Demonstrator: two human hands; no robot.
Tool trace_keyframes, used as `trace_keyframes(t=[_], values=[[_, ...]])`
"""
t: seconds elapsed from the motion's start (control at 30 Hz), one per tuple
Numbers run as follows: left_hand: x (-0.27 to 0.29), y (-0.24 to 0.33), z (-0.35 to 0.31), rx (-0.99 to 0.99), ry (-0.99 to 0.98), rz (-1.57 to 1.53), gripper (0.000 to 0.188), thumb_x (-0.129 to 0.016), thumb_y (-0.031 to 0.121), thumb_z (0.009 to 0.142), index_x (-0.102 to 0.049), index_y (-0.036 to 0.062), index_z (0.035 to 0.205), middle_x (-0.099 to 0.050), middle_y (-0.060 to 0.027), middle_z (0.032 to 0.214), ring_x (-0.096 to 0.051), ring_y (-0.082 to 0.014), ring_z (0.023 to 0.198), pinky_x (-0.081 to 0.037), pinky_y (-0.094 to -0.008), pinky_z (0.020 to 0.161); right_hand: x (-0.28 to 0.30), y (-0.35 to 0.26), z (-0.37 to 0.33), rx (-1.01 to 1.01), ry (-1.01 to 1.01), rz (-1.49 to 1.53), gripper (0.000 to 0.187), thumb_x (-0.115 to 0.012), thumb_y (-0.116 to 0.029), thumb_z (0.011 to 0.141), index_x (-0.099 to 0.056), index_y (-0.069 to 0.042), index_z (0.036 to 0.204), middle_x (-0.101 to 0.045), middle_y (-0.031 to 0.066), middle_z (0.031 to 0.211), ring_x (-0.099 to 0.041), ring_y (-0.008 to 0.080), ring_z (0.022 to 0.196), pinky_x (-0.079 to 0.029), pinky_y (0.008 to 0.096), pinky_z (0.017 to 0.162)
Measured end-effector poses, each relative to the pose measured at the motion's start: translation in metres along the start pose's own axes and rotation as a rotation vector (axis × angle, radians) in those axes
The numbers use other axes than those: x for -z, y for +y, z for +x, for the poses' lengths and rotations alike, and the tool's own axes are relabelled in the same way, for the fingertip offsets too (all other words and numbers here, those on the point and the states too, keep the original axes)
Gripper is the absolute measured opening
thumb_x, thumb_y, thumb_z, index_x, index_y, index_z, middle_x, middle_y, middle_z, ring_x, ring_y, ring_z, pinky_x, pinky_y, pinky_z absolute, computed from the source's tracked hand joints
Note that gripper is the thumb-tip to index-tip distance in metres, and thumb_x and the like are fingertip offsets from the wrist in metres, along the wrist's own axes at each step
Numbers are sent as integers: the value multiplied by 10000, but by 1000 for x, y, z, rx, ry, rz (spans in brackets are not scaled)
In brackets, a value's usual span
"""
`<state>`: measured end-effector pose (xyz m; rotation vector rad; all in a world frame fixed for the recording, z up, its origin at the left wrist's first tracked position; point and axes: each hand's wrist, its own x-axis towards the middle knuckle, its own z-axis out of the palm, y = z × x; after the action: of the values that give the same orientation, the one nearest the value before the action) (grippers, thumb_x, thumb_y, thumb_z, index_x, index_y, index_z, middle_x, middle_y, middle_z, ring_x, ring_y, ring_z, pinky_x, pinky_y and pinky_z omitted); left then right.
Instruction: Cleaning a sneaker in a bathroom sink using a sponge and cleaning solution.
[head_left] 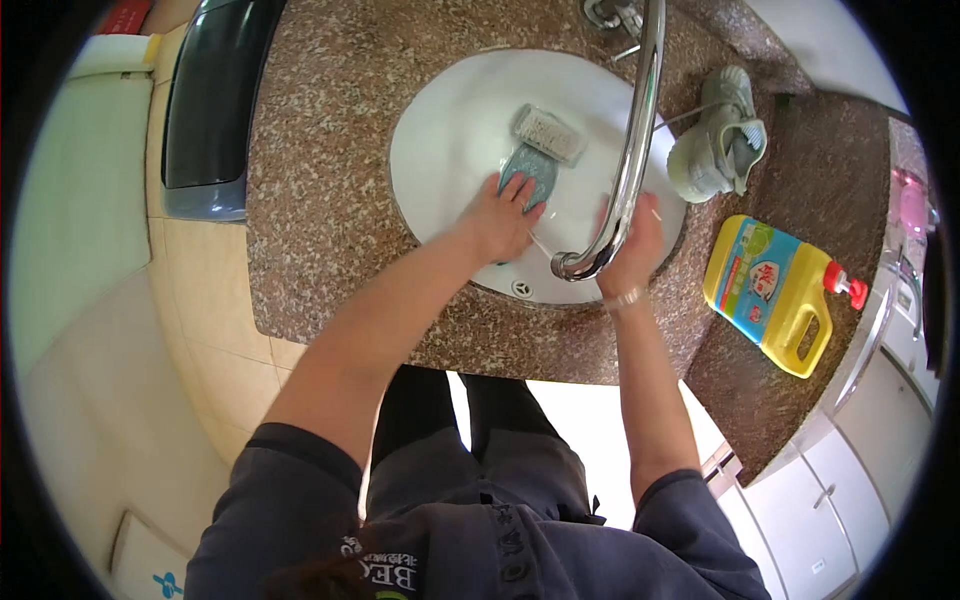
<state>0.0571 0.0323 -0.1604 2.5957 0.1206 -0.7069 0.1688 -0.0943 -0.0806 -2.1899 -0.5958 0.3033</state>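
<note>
My left hand reaches into the white oval sink. Its fingers are spread, lying over the lower end of a flat blue-grey piece, whose kind I cannot make out. Touching the upper end of that piece is a scrub brush, its pale bristles facing up. My right hand is at the sink's right side, behind the chrome faucet spout. The spout and some blur hide its fingers, so whether it holds anything does not show. A thin pale streak runs between the left hand and the spout's mouth.
A pale grey-green lace-up shoe stands on the speckled stone counter, right of the sink. Nearer lies a yellow jug with a red pump top. The spout arches over the sink. A dark bin-like box is left of the counter.
</note>
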Motion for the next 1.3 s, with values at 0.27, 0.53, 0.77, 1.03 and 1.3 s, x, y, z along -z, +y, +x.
trace_keyframes(t=[0.27,0.53,0.77,1.03,1.3], values=[[12,0,-22,-165,-127,-25,498,-489,250,879,-448,-85,1245,-374,-217,1385,-323,-339,1315,-271,-391,1090,-102,133,98,180,-281,-25,716,-716,-322,719,-405,-19,1289,-506,218,1209,-512,382,1080,-407,446,940],[32,-2,-47,-136,-185,-36,540,-436,375,925,-534,-106,1149,-408,-255,1346,-367,-348,1287,-302,-411,1063,-76,79,44,138,-273,-687,578,-757,-341,680,-483,12,1047,-545,208,1061,-592,391,878,-504,436,720],[39,-11,-65,-210,-128,-76,607,-398,445,927,-552,-114,1105,-488,-265,1263,-417,-352,1249,-325,-427,1040,-64,70,14,484,-539,-623,453,-712,-164,711,-470,-51,1076,-534,214,1098,-544,352,1012,-484,413,784],[52,-14,-60,-256,-136,-15,560,-477,418,881,-523,-74,1145,-534,-238,1205,-484,-338,1188,-319,-494,1031,-134,107,5,320,-397,-615,625,-624,-268,794,-360,-183,1354,-560,192,1024,-584,326,857,-493,405,673],[45,-19,-58,-234,-166,24,555,-500,399,868,-491,-37,1210,-521,-205,1244,-466,-320,1212,-300,-510,1040,-161,104,-22,93,-250,-645,598,-615,-307,801,-379,-240,1346,-567,176,1126,-591,297,944,-436,477,751]])
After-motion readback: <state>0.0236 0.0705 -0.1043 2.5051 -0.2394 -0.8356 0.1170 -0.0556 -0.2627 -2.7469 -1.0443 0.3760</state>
